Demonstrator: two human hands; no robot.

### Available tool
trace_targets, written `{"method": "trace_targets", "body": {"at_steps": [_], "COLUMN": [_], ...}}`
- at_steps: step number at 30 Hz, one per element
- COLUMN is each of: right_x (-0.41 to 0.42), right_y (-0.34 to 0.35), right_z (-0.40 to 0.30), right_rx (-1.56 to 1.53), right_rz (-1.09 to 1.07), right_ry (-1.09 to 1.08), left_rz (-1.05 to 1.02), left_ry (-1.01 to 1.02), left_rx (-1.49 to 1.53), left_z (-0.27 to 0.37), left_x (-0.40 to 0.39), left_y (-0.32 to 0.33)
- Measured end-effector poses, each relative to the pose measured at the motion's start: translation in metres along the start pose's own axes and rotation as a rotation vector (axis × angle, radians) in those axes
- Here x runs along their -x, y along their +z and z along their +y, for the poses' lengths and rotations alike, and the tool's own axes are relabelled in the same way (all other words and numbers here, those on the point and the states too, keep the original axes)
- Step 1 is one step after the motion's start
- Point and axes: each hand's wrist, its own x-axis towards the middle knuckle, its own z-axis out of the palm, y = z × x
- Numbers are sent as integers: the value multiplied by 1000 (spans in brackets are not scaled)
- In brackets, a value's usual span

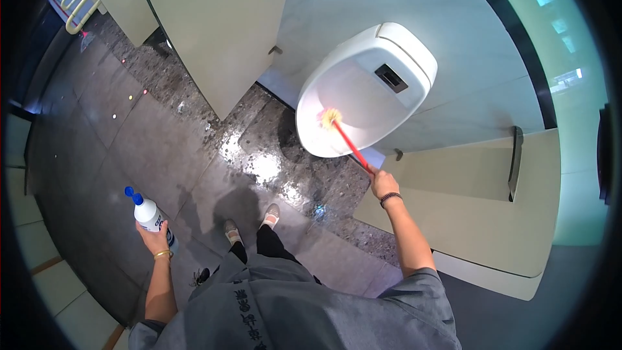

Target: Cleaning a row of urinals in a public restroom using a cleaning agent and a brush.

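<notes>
My right hand grips the red handle of a toilet brush. Its yellowish bristle head is inside the bowl of a white wall-hung urinal, near the lower left of the basin. In my left hand is a white plastic bottle with a blue flip cap, which stands open. The bottle bears writing, and my fingers hide part of its body. It is held out over the tiled floor, well apart from the urinal.
Beige partition panels flank the urinal on the left, with another panel on the right. Wet patches shine on the dark stone floor strip. A broom and cream grab rails are at the far upper left.
</notes>
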Motion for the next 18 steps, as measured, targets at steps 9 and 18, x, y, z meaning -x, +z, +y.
{"method": "trace_targets", "body": {"at_steps": [9,18], "right_x": [7,39], "right_y": [78,65], "right_z": [-38,-72], "right_rx": [-199,-320], "right_rz": [-76,-142], "right_ry": [313,211], "left_rz": [-2,40], "left_ry": [-1,-2], "left_rx": [77,35], "left_z": [-3,-35], "left_x": [-3,-5], "left_y": [-6,-20]}}
